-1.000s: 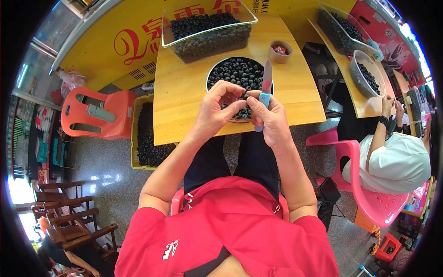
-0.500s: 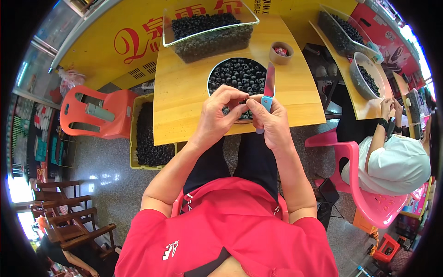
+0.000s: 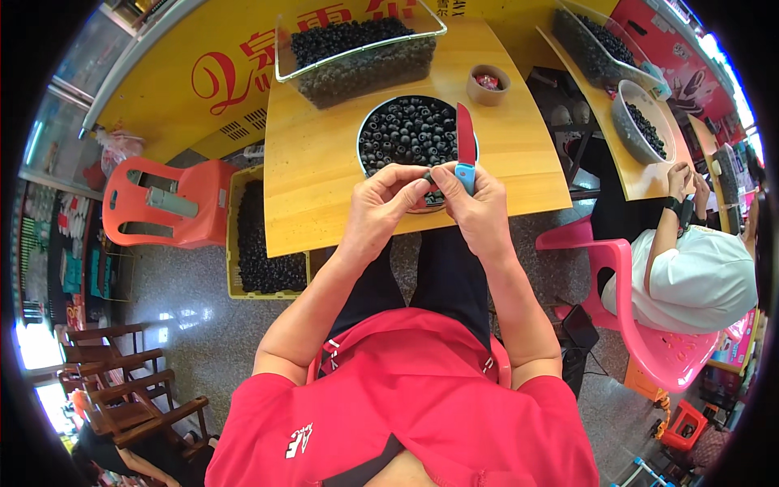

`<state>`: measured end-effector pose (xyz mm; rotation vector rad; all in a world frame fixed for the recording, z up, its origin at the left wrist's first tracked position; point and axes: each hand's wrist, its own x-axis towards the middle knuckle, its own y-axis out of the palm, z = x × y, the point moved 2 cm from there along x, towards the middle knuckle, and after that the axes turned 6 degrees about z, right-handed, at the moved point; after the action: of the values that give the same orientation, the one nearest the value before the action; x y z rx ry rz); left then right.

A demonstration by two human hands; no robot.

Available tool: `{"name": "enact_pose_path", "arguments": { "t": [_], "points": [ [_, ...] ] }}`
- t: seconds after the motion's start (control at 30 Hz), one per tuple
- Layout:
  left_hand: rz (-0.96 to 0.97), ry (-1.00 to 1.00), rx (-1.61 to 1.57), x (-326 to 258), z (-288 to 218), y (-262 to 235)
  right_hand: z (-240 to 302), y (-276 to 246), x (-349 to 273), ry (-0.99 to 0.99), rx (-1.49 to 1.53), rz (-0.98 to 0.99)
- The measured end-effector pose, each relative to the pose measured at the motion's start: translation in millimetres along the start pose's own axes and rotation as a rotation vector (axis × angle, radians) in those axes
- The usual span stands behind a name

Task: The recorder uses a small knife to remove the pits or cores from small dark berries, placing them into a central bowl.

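At the near bowl (image 3: 359, 143), the left hand (image 3: 378, 208) pinches a dark piece (image 3: 428, 176) and the right hand (image 3: 483, 213) grips a knife (image 3: 465, 154) (blue-handled).

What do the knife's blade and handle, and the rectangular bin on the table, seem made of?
Knife blade: probably polished metal, thin, its red perhaps reflected.
Knife handle: likely plastic, smooth-looking, light blue.
Rectangular bin: apparently clear plastic; dark contents show through.
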<state>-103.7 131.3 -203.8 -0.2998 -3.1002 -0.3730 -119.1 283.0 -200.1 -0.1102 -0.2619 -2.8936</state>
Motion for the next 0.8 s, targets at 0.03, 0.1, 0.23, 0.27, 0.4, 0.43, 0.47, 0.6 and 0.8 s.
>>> {"name": "enact_pose_path", "arguments": {
  "t": [0.03,0.1,0.23,0.27,0.4,0.43,0.47,0.6,0.8],
  "points": [
    [0.006,0.018,0.006,0.1,0.2,0.8,0.2,0.7,-0.1,0.000,0.001,-0.003],
    [0.015,0.034,0.012,0.6,0.8,0.9,4.4,2.0,-0.7,-0.108,-0.081,-0.011],
    [0.059,0.115,-0.002,-0.1,0.7,-0.7,11.3,0.7,-0.7,-0.081,-0.063,0.035],
    [0.080,0.182,-0.003,-0.9,-0.2,-0.7,11.9,0.5,-0.5,0.002,0.079,0.076],
    [0.147,0.232,-0.010,-0.1,2.1,-4.1,12.2,-5.2,-2.0,0.142,0.271,0.157],
    [0.157,0.212,-0.069,-0.3,2.3,-3.3,13.1,-4.4,-2.6,0.141,0.272,0.156],
    [0.167,0.193,-0.128,-0.4,2.6,-2.6,15.3,-3.2,-3.5,0.085,0.171,0.132],
    [0.130,0.148,-0.157,-0.3,9.3,-4.3,12.0,1.1,-8.4,-0.250,-0.294,0.004],
    [0.103,0.127,-0.187,1.3,10.9,-2.5,20.9,0.9,-13.5,-0.529,-0.862,-0.006]
  ]
}}
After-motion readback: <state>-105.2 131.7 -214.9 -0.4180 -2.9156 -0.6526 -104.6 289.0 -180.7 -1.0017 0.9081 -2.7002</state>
